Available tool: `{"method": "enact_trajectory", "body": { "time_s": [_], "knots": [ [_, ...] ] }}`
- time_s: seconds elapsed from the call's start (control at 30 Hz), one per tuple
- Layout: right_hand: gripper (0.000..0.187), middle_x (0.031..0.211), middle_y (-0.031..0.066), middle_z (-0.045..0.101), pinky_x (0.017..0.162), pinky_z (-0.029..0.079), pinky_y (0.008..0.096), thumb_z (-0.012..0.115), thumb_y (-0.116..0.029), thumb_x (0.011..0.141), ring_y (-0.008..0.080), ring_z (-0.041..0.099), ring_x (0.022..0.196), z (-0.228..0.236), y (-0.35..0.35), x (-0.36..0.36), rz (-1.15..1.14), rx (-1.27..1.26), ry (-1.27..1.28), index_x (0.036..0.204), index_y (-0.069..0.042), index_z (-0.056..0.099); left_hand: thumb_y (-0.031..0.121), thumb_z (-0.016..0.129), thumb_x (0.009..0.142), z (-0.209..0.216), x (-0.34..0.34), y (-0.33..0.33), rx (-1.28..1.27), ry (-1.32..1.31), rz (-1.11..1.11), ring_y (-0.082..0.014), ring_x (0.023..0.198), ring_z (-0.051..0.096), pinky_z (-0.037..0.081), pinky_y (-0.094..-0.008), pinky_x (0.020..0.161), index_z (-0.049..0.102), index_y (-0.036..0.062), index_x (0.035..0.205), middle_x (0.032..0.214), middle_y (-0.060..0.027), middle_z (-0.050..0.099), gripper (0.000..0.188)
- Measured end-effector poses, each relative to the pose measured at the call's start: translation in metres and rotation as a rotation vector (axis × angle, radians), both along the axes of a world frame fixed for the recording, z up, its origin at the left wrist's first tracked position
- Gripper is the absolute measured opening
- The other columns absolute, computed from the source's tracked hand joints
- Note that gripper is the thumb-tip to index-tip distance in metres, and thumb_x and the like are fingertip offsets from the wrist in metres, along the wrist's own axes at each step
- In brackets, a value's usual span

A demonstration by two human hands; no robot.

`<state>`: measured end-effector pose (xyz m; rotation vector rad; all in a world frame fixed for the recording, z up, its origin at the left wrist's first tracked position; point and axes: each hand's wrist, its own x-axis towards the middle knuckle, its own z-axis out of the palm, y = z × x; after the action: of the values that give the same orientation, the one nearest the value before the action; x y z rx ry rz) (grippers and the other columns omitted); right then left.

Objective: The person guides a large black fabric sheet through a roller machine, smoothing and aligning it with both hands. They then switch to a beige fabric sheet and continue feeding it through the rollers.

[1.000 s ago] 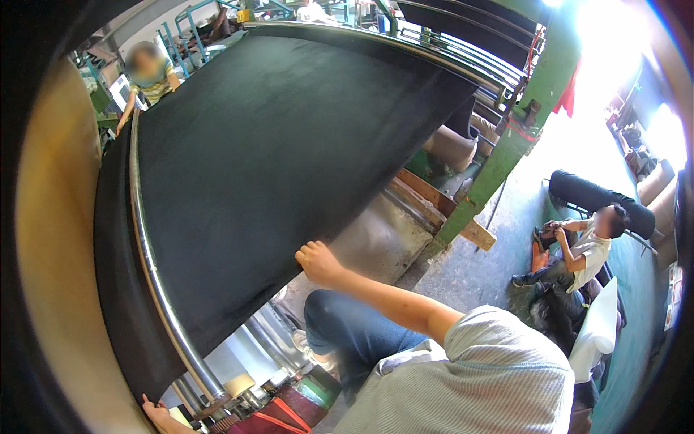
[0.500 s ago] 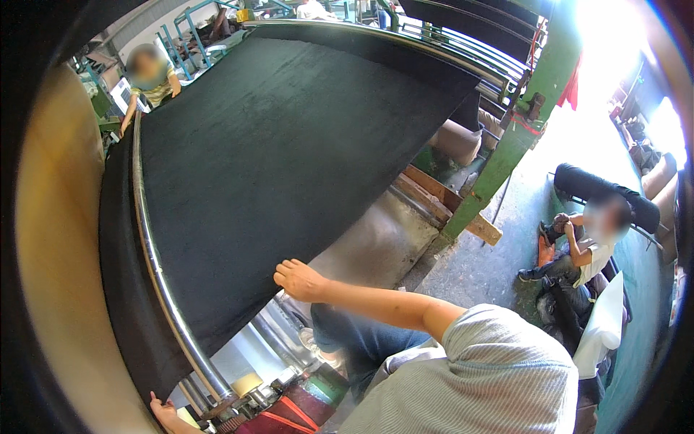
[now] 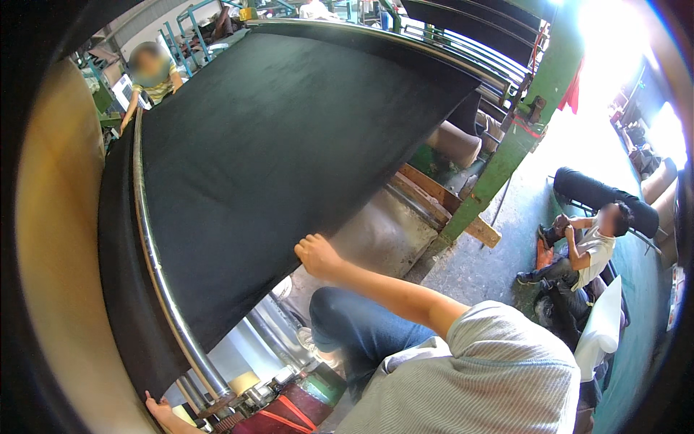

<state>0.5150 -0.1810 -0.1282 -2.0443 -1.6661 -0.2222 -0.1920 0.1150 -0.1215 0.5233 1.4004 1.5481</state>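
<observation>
Daylight (image 3: 614, 43) blazes in beyond the far right corner of the machine (image 3: 163, 293), whiting out the view; grey floor (image 3: 481, 273) spreads past the right edge, a pale wall (image 3: 163, 27) beyond the far left corner.

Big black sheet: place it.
In the head view, the black sheet spans left and centre, crossed by a metal bar, right hand and left hand at its near edge.

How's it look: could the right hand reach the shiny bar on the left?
Probably yes: only black cloth lies between the right hand and the bar, though that hand seems busy gripping the cloth's edge.
</observation>
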Motion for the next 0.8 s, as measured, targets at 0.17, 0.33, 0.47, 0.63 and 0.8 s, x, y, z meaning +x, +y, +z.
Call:
{"method": "enact_trajectory", "body": {
  "time_s": [0.17, 0.33, 0.47, 0.63, 0.8],
  "knots": [
    [0.007, 0.079, 0.0109, 0.058, 0.073, 0.041, 0.0358, 0.052, -0.012, 0.076, 0.0255, 0.056, 0.080, -0.008, 0.000, -0.028, 0.093, 0.014, 0.038, 0.079, -0.006, 0.055, 0.021, 0.050, 0.077, -0.001, -0.004, 0.008, -0.235, 0.038, 0.257, -0.0190, 0.066, 0.046, 0.039, -0.0278, 0.054, 0.063, 0.0228, 0.116, 0.095, -0.0040, 0.052, 0.041],
    [0.007, 0.082, 0.0115, 0.057, 0.076, 0.041, 0.0358, 0.051, -0.011, 0.078, 0.0253, 0.055, 0.083, -0.003, 0.008, -0.062, 0.186, -0.006, 0.102, 0.081, -0.005, 0.054, 0.018, 0.054, 0.076, 0.012, -0.010, 0.005, -0.226, -0.024, -0.155, -0.0161, 0.071, 0.055, 0.043, -0.0253, 0.053, 0.067, 0.0266, 0.105, 0.097, -0.0009, 0.063, 0.032],
    [0.008, 0.085, 0.0114, 0.053, 0.077, 0.042, 0.0359, 0.049, -0.011, 0.081, 0.0258, 0.053, 0.086, 0.003, 0.009, -0.061, 0.291, 0.050, 0.103, 0.083, -0.004, 0.053, 0.018, 0.054, 0.078, 0.010, 0.001, 0.007, -0.183, -0.013, -0.052, -0.0160, 0.072, 0.055, 0.044, -0.0258, 0.052, 0.066, 0.0296, 0.106, 0.096, 0.0001, 0.064, 0.032],
    [0.012, 0.090, 0.0114, 0.051, 0.076, 0.041, 0.0362, 0.053, -0.012, 0.076, 0.0266, 0.052, 0.088, 0.022, 0.021, -0.027, 0.147, 0.144, 0.098, 0.086, -0.005, 0.055, 0.017, 0.054, 0.079, 0.021, -0.061, -0.003, -0.127, 0.000, -0.039, -0.0153, 0.067, 0.052, 0.044, -0.0260, 0.051, 0.065, 0.0298, 0.109, 0.095, -0.0005, 0.063, 0.034],
    [0.008, 0.085, 0.0107, 0.058, 0.076, 0.040, 0.0363, 0.055, -0.012, 0.075, 0.0263, 0.054, 0.087, 0.010, -0.004, 0.031, -0.207, -0.039, -0.029, 0.079, -0.007, 0.059, 0.015, 0.056, 0.078, 0.019, 0.055, 0.004, -0.246, 0.003, -0.243, -0.0140, 0.063, 0.051, 0.044, -0.0249, 0.052, 0.064, 0.0287, 0.113, 0.092, -0.0020, 0.063, 0.038]
  ]
}}
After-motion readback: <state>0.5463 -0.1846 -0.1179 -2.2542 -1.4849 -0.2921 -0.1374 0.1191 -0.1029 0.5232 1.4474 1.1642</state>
